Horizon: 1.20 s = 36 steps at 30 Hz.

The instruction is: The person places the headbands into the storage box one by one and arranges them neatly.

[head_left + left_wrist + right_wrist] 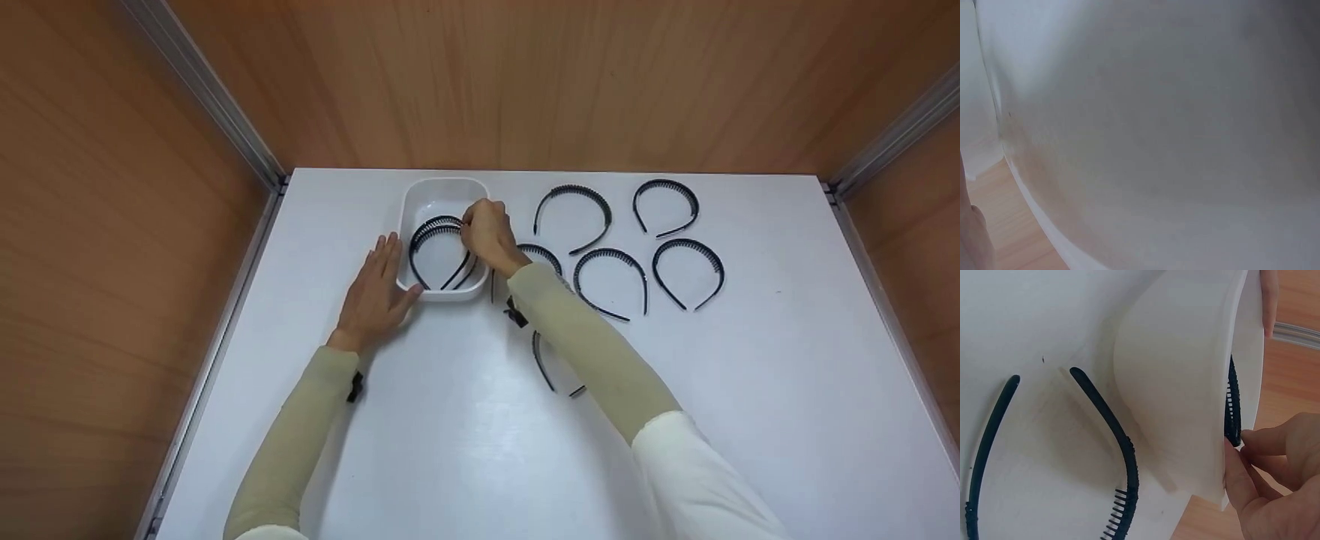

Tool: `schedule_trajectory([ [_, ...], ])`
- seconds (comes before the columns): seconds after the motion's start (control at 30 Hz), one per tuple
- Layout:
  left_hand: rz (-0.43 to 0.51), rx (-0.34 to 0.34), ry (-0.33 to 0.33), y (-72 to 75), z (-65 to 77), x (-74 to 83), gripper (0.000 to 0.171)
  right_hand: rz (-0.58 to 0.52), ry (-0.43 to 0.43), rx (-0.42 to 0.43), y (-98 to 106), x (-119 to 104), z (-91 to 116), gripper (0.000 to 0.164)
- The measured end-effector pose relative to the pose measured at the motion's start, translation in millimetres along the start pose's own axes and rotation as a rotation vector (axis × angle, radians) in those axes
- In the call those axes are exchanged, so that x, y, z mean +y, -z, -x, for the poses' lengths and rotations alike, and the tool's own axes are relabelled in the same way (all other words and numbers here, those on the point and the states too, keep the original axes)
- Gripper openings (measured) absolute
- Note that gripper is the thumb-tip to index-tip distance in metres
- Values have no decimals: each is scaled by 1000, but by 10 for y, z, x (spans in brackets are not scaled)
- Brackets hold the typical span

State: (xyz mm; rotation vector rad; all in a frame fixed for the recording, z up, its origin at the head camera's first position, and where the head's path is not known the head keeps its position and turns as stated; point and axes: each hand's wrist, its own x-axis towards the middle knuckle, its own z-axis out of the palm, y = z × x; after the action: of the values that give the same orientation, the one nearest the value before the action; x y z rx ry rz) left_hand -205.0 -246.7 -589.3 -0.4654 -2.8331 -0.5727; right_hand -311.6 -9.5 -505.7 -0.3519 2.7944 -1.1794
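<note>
A white plastic tub [450, 295] stands at the back left of the table, with black toothed headbands [417, 238] overlapping inside it. Over the tub's right side, my right hand [489, 234] pinches a headband [1233, 408] between thumb and fingertips; the right wrist view shows this grip just past the tub's rim. My left hand [371, 296] lies with straight fingers along the tub's left side, its thumb by the near corner. In the left wrist view, a pale surface fills most of the picture, and only part of the hand shows at the left edge.
Several more black headbands [609, 216] lie spread on the white table [450, 435] right of the tub, some partly hidden under my right forearm. Wood panels [525, 82] with metal corner rails [217, 94] enclose the table at the back and sides.
</note>
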Motion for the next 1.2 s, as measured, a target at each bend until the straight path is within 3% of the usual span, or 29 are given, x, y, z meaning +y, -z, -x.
schedule_trajectory([
  [0.57, -8, 12, 5, -14, -6, 7, 89, -45, 54, -17, 172, -9, 61, 25],
  [0.97, 11, 18, -1, -3, 5, -12, 89, -18, 128, -25, 502, 42, 213, 25],
  [1.2, 5, 21, -5, -19, 1, -2, 89, -47, 122, -52, 774, 133, 357, 28],
])
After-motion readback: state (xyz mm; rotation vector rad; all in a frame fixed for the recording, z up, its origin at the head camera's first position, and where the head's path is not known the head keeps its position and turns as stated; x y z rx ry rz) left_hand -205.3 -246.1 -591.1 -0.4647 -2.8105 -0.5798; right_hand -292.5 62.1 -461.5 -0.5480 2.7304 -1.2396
